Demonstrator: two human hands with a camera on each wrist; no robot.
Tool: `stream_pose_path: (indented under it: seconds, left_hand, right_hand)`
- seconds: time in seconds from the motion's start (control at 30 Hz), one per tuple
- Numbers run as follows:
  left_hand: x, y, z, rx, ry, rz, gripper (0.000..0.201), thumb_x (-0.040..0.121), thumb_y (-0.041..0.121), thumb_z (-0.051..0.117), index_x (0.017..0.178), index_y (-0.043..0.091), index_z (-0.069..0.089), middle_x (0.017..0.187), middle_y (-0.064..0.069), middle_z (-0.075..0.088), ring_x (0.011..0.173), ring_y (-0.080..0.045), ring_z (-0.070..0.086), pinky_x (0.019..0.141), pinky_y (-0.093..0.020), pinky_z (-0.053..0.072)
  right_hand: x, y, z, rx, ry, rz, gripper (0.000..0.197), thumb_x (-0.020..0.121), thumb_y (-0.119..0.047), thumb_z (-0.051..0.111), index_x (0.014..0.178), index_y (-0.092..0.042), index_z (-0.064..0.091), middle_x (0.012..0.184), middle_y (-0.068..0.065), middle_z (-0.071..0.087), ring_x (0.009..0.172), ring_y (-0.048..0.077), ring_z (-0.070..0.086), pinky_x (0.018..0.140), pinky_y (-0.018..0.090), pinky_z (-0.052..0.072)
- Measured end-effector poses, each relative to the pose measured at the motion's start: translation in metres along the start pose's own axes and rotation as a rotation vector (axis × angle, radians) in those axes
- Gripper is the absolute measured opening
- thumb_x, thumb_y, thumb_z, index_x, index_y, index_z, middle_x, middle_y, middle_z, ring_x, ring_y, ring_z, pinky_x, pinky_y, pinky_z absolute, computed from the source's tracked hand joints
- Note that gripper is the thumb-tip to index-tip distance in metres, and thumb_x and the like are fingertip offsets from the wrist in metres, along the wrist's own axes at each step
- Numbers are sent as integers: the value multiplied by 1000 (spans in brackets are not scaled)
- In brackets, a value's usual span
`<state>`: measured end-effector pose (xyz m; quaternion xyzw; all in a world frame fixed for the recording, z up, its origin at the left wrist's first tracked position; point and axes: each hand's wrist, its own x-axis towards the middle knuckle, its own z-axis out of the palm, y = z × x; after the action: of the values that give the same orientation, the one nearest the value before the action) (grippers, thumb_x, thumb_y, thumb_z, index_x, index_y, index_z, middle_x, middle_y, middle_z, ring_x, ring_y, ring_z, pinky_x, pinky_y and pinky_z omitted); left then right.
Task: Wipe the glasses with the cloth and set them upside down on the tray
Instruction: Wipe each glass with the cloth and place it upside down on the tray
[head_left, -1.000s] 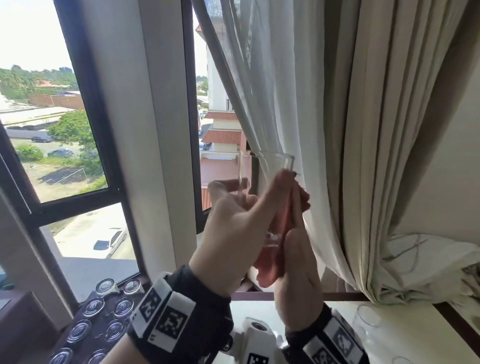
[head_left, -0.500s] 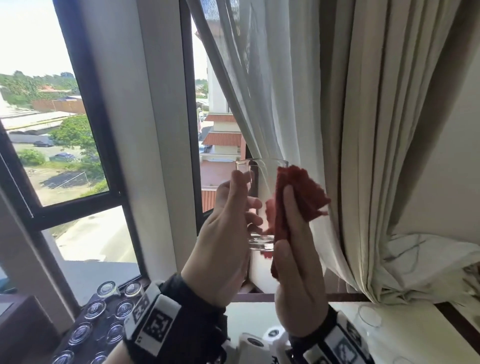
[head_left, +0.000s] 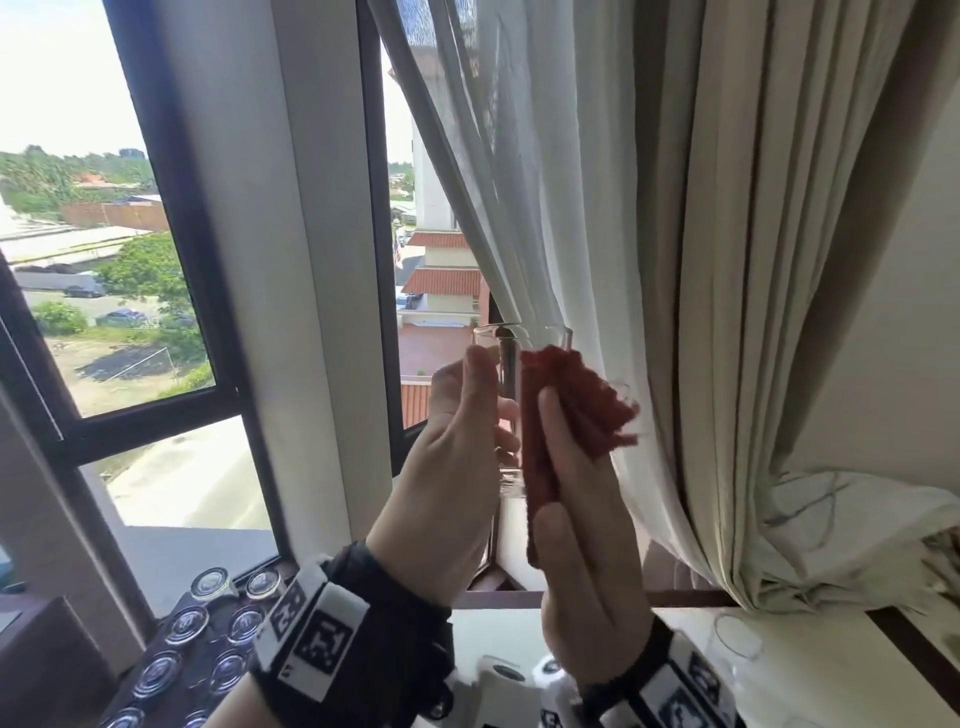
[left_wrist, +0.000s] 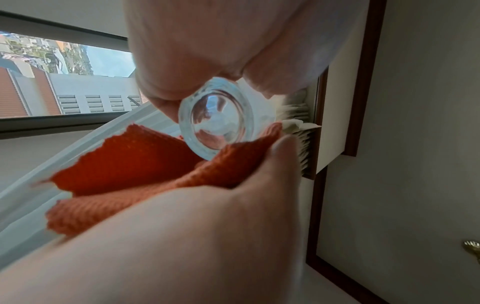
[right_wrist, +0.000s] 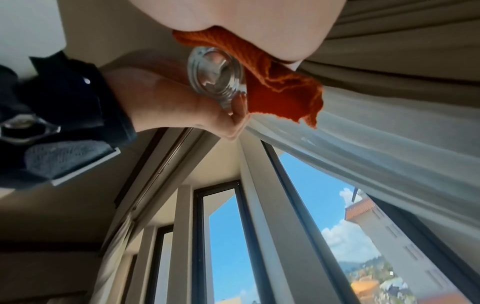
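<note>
My left hand holds a clear glass upright in front of the window, thumb near the rim and fingers round the lower part. My right hand holds a red cloth and presses it against the right side of the glass. From the left wrist view I see the thick glass base with the cloth bunched under it. The right wrist view shows the same base beside the cloth. A dark tray lies at the bottom left.
Several glasses stand upside down on the tray. Another clear glass stands rim up on the white table at the right. Curtains hang close behind my hands, and a window pillar is to the left.
My right hand slid the cloth up the glass, and its loose end now fans out to the right. My left hand shifted its grip and the glass sank slightly.
</note>
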<state>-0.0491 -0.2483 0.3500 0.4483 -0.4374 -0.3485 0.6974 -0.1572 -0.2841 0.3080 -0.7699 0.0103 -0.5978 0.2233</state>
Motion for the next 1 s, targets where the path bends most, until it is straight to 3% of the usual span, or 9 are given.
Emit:
stream_pose_path:
  seconds: [0.1,0.23,0.33,0.43,0.53,0.63,0.77,0.9,1.0]
  left_hand:
    - [-3,1,3,-46,33,-5,52,94,76,46,121,35,63,85,-3,61,78,-22,55,76,-38,53]
    - [-7,-8,8,-89,41,-42,59,86,81,50,119,35,66,90,-8,64,79,-22,60,78,-41,55]
    - [-7,-7,11,-108,49,-67,73,83,86,50,126,29,67,104,-19,66,93,-37,63,98,-56,53]
    - [-4,5,6,-161,75,-83,73,87,82,51,136,30,63,131,-24,67,118,-46,68,104,-64,53]
    - [-1,14,0,-46,34,-82,104,67,90,69,143,22,45,113,-14,78,100,-33,78,83,-44,66]
    - [-15,19,11,109,-76,-35,91,69,59,73,133,6,34,76,4,77,64,6,72,57,-8,53]
    - [-28,3,21,161,-44,-1,65,76,58,73,121,18,49,100,-7,70,79,-4,75,68,-18,58]
    - [-29,3,21,123,-36,-7,70,82,80,43,116,22,62,89,16,67,80,8,62,77,-9,50]
    - [-21,0,14,43,-11,-82,82,88,91,41,128,26,70,124,0,72,120,-23,66,108,-46,52]
  right_hand:
    - [-9,4,4,120,102,159,51,108,-29,30,156,-12,31,160,4,38,131,19,51,104,33,46]
    - [18,-4,-8,364,177,495,51,102,-44,30,141,-19,52,117,2,73,79,5,70,60,6,49]
    - [31,-10,-9,269,116,227,51,106,-26,24,153,-9,32,156,9,41,130,12,55,98,16,48]
    - [15,-4,-4,120,-41,22,50,108,-25,28,151,0,29,162,7,31,148,24,35,117,41,36]
    - [-13,4,8,176,-1,96,53,105,-26,31,155,-6,28,158,0,41,139,12,46,113,33,40]
    - [-14,-1,13,497,127,457,56,96,-68,42,142,-37,52,116,-9,72,98,6,69,81,23,56]
    - [15,0,-8,561,298,681,57,102,-57,30,120,-15,64,102,9,77,99,22,75,83,35,61]
    - [36,-7,-20,231,223,358,78,96,-71,29,134,-10,58,114,19,69,99,38,67,89,48,55]
    - [27,-10,-15,4,-11,2,71,105,-52,21,150,1,32,155,16,39,137,26,48,111,39,42]
